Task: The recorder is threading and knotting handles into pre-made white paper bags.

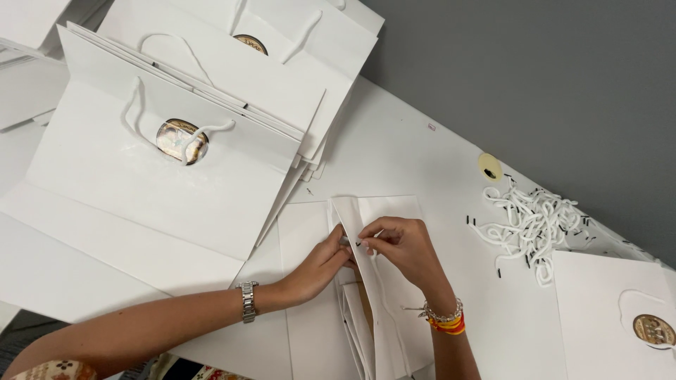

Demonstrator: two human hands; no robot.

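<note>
On a white table (394,151), a person works on a flat white paper bag (384,281) that lies in front of them, its upper edge folded open. The left hand (320,264) reaches in from the left, its fingers curled together and slipped under the folded edge of the bag, gripping the paper near the top. The right hand (401,243) comes over from the right with thumb and forefinger pinched closed on the small black tip of a white cord, right at the bag's edge and just beside the left fingertips; the other fingers are loosely bent. The left wrist wears a metal watch (247,301); the right wrist wears a beaded bracelet and a red-and-yellow band (446,320).

To the left, a stack of finished white bags (176,176) with white cord handles and round gold labels lies fanned out, overlapping one another. To the right of the hands, well apart, sits a loose pile of white cord handles with black tips (531,225). A small pale yellow round sticker (489,167) lies on the table near that pile. Another white bag with a gold label (612,317) lies at the right edge.
</note>
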